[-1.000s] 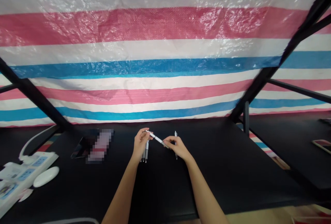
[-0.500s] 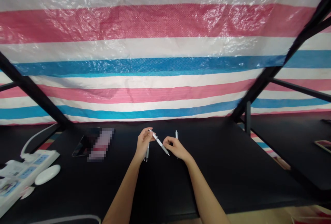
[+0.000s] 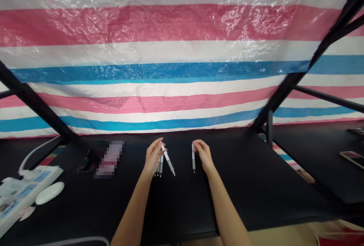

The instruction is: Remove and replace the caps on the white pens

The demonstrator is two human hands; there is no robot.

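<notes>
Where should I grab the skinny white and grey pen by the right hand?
Pinch the slim white-and-grey pen on its lower barrel, coming from the right side, below the right hand at its top end. The pen is straight and points down toward the person, so that stretch is free of fingers.

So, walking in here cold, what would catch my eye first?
A big striped pink, white and blue woven plastic tarp fills the view behind a black table. Near the table's far edge, the left hand holds three slim white-and-grey pens, and the right hand holds one more slim pen.
</notes>
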